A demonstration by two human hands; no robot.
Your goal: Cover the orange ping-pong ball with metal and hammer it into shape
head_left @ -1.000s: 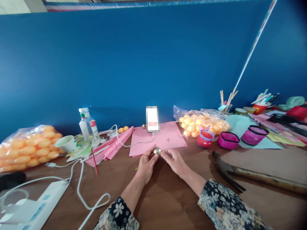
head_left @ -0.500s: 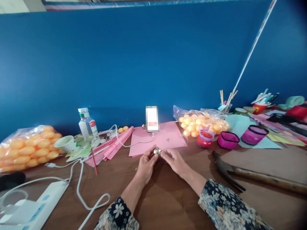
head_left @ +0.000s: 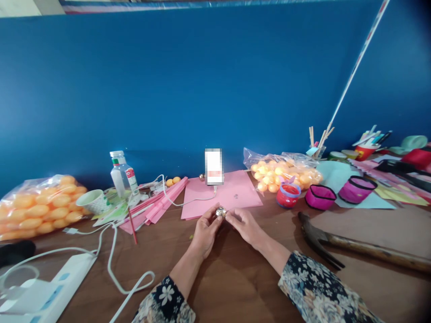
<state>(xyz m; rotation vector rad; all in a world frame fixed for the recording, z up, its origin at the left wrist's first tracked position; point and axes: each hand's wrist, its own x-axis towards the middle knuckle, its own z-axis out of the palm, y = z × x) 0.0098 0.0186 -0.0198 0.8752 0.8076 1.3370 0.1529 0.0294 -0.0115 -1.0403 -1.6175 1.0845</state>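
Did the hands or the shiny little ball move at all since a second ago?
Nothing visibly changed. The left hand and right hand pinch the small silver ball between their fingertips just as before, above the brown table. The hammer and pink paper lie where they were.

A dark brown wooden table [head_left: 235, 287] is spread with craft goods: two clear plastic bags of orange balls [head_left: 37, 206] [head_left: 286, 172] are set at the left and near the middle, with a flat pink paper sheet [head_left: 235, 193] between them. A clear plastic water bottle [head_left: 123, 174], a white power strip [head_left: 43, 294] and a wooden-handled hammer [head_left: 357, 246] are also laid on it.
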